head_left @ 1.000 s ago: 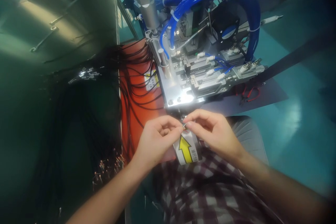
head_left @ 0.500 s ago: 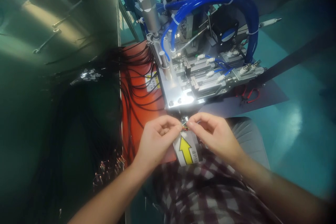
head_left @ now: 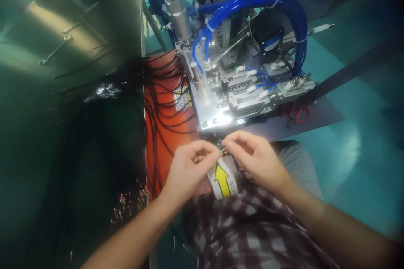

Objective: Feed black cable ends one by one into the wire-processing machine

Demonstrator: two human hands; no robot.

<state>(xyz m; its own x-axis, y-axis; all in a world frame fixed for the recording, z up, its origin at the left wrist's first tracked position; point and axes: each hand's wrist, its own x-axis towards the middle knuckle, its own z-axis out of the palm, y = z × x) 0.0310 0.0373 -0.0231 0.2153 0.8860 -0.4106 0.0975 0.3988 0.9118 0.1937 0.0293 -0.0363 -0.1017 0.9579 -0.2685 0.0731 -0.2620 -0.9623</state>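
Note:
My left hand (head_left: 193, 164) is closed in a pinch, thumb against forefinger, on thin coloured wires (head_left: 223, 151) whose ends stick out past the fingertips. Opposite it, my right hand (head_left: 260, 156) also pinches, its fingertips slightly higher and touching what looks like one of these strands; the fingers partly hide it. Just beyond the fingertips is a small dark fixture (head_left: 217, 138) at the machine's front edge. Below the hands lies a white label with a yellow arrow (head_left: 223, 180).
A metal machine (head_left: 208, 111) with blue air hoses (head_left: 230, 6) stands ahead. Black cables (head_left: 158, 109) cross an orange plate (head_left: 184, 132) on the left. Bundled cables with bared ends (head_left: 132, 197) lie on the dark table. Red-handled pliers (head_left: 299, 117) lie right of the machine.
My right fingertips have moved slightly up and away from the left ones, widening the gap around the wires. My left hand stays nearly in place, still pinching.

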